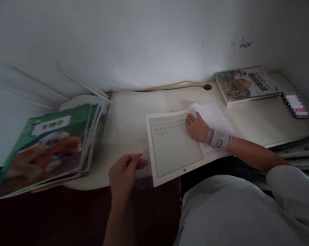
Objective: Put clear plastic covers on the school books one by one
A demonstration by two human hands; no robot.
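Note:
An open booklet (176, 147) lies on the desk, its left page carrying printed lines inside a pale green panel and a red dot at the bottom. My right hand (197, 127) rests with fingers extended across the inner fold, a grey band around the wrist. Beyond it the white right page (214, 118) bends up slightly. Left of the booklet, my left hand (127, 171) pinches a thin, clear, shiny piece of plastic film (143, 149) between thumb and fingers. How far the film reaches is hard to see. A faint translucent sheet (134, 114) lies behind it on the desk.
A stack of textbooks (49, 143) with a green cover on top stands at the left. More books (246, 85) lie at the back right, near a phone (296, 105). Yellow and black cables (170, 85) run along the wall to a desk hole (207, 87).

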